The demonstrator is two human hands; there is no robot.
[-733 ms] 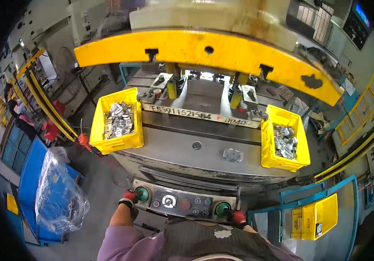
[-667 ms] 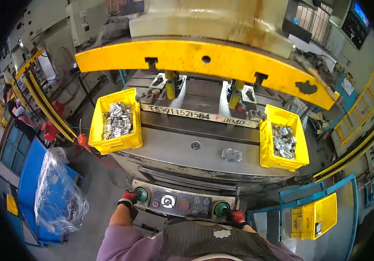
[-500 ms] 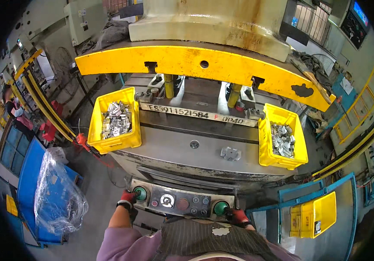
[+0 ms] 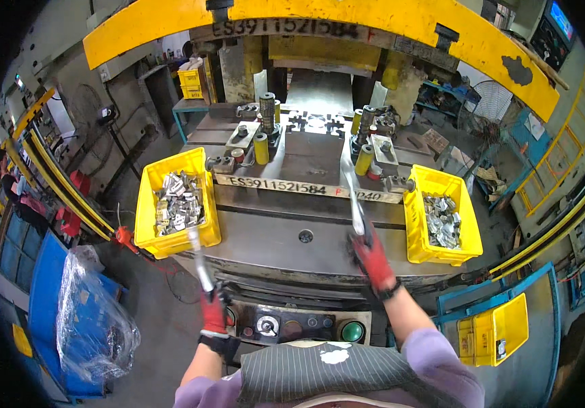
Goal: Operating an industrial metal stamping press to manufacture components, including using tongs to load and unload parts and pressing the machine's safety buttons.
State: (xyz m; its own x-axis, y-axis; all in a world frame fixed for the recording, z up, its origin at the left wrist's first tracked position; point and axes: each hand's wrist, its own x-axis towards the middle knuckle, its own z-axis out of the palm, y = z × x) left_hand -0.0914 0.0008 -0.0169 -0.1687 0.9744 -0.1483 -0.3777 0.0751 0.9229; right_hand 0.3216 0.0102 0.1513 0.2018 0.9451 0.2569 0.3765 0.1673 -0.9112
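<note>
My left hand (image 4: 215,314), in a red and black glove, is closed around a slim pale rod-shaped tool (image 4: 202,266) that points up beside the left yellow bin (image 4: 213,228). My right hand (image 4: 372,260), gloved alike, reaches over the press table's front part. Its fingers appear closed on a second pale rod (image 4: 356,212), smeared by motion, slanting toward the lower die. The small metal part seen there earlier is not visible now. Beyond the hands, a bright cut-out metal shape (image 4: 316,123) lies on the die between guide posts (image 4: 261,148).
The yellow press ram (image 4: 320,9) hangs raised above the die. A right yellow bin (image 4: 442,254) holds metal parts, as does the left one. A control panel with a green button (image 4: 353,332) stands before me. Another yellow bin (image 4: 510,333) sits on a blue-framed bench at right.
Both hands have left the green buttons. The left now holds up a rod; the right has reached forward onto the table. The ram has risen, exposing the die.
</note>
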